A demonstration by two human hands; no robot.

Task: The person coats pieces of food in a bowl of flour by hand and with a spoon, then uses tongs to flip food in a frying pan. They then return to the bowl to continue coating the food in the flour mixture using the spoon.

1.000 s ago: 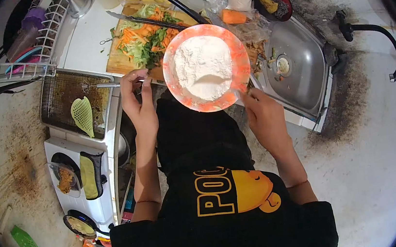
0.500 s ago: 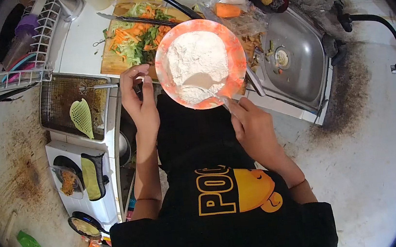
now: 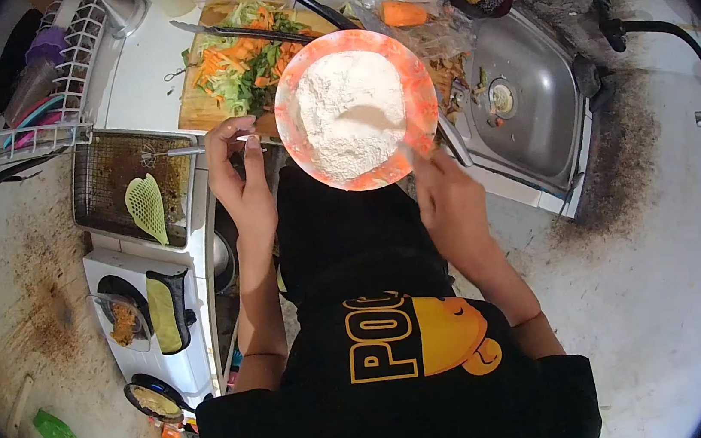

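Observation:
An orange-and-white bowl [image 3: 421, 94] holds a heap of white flour [image 3: 344, 90] with a shadow across it. At the bowl's lower right rim is my right hand [image 3: 452, 203], closed round a spoon [image 3: 409, 153] that is smeared by motion. Left of the bowl, my left hand [image 3: 241, 180] is raised with its fingertips pinched on a small white piece [image 3: 246, 137] that I cannot identify. Behind the bowl, shredded vegetables [image 3: 245, 67] lie on a wooden cutting board [image 3: 191, 107], with a knife [image 3: 243, 34] across them.
At the right is a steel sink [image 3: 530, 129] with a black tap [image 3: 674, 26]. A carrot piece [image 3: 404, 13] and plastic bags lie behind the bowl. To the left are a tray [image 3: 96, 183] with a green slotted turner [image 3: 146, 209], a whisk [image 3: 174, 152] and a white stove [image 3: 137, 356].
My right hand has moved up along the bowl's right rim, and the spoon has come out of the middle of the flour. My left hand has shifted slightly left.

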